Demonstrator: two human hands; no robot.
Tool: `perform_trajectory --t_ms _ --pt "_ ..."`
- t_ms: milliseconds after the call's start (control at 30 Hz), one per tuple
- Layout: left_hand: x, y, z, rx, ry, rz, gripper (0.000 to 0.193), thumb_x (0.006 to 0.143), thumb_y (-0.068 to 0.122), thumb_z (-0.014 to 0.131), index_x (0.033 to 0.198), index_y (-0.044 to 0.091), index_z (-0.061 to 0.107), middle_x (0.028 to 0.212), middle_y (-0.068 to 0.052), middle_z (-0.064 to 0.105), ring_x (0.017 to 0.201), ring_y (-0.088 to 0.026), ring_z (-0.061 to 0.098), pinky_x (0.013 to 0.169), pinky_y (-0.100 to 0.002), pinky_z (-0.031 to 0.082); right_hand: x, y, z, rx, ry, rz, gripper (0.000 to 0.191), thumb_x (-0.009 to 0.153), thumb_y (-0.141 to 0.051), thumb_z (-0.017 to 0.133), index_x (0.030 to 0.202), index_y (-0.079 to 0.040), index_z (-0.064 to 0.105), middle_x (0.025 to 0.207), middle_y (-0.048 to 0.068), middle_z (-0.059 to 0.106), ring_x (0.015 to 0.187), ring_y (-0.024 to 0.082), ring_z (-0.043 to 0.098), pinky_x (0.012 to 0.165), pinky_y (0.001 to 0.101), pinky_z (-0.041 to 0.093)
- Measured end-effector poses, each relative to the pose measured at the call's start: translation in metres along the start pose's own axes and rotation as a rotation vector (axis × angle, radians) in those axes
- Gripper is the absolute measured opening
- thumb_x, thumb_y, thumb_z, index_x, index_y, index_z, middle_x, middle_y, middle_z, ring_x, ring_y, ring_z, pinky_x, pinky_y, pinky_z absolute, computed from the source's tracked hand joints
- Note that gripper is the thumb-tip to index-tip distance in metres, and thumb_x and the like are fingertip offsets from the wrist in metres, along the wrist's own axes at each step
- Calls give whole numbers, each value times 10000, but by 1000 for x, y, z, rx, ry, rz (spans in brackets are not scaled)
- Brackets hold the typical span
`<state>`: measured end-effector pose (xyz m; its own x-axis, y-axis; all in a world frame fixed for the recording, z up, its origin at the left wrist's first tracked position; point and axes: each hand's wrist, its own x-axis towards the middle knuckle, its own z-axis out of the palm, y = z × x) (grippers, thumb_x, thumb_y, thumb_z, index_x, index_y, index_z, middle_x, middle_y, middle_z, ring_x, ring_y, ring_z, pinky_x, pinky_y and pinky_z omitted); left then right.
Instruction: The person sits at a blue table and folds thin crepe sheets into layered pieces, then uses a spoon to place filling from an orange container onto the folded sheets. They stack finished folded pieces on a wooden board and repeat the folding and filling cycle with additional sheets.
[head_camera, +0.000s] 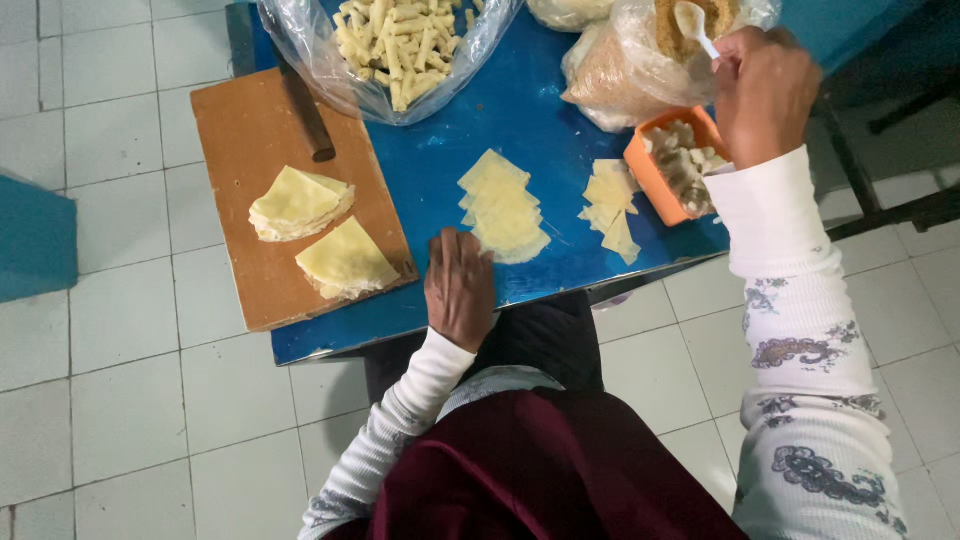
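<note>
Mostly smooth, pale triangular wrappers (505, 212), glossy blue table (440, 160), white plastic spoon (694, 24)

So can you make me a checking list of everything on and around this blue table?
Surface: blue table, partly covered by a wooden board.
Job's things: pale dough sheets fanned by the left hand; white spoon in the right hand, over a bag of brown crumbs.
Clutter: folded dough stacks on the board, cut dough pieces, orange tub of filling, bag of rolled sticks, dark stick.
Grippers: left flat on the table beside the sheets; right closed on the spoon.
Cables: nothing seen.
Surroundings: white tiled floor, dark metal frame at right.
</note>
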<state>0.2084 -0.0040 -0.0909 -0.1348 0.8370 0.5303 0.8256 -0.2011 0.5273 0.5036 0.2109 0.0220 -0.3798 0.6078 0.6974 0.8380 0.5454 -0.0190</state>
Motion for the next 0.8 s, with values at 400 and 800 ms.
perform_trajectory --t_ms 400,800 --pt "4 6 0 -2 55 12 84 930 19 610 946 17 527 966 -152 548 923 -358 577 745 -448 498 -3 14 10 524 -86 352 151 1010 -27 730 1145 19 782 942 112 754 793 116 678 700 270 514" --pt "5 6 5 -151 44 -51 65 959 -6 556 978 40 514 947 -156 568 930 -383 590 738 -475 487 -27 11 -2 584 -68 481 169 1023 -14 725 1180 21 778 933 26 731 798 48 623 708 210 488"
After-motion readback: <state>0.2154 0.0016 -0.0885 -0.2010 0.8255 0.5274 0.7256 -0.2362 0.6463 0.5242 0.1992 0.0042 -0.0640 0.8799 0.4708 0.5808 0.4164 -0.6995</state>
